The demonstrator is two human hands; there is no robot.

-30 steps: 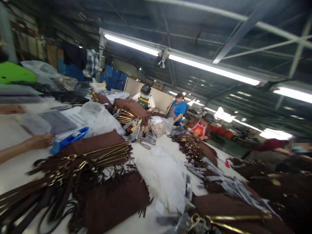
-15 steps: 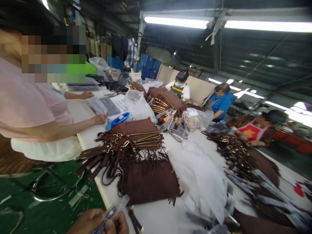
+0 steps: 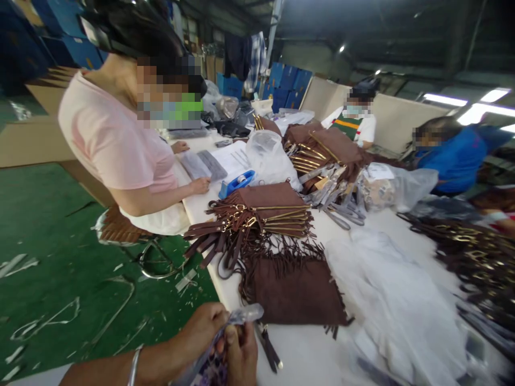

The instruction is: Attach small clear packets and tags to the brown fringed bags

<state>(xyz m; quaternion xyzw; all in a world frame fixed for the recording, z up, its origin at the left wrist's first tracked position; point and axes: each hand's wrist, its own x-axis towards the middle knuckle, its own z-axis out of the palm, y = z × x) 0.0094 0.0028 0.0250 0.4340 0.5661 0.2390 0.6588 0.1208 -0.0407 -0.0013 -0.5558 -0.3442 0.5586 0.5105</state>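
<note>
My left hand [image 3: 199, 335] and my right hand [image 3: 240, 354] meet at the bottom edge of the view, both pinching a clear plastic bag [image 3: 241, 315] with a patterned item inside. The hands hover at the near edge of the white table [image 3: 300, 354]. Just beyond them lies a brown fringed suede bag [image 3: 295, 287] with a dark strap end [image 3: 267, 346] next to my right hand. Farther back is a stack of brown bags with gold trim and straps [image 3: 257, 217].
A person in a pink shirt [image 3: 116, 139] sits at the left of the table by a blue tape dispenser [image 3: 236, 183]. White wrapping material [image 3: 396, 289] covers the right side. Other workers [image 3: 354, 120] sit at the far side. Green floor [image 3: 52, 279] lies left.
The view has swung left and down. My hands with the plastic bag have come into view at the bottom, and the person in pink now fills the left side.
</note>
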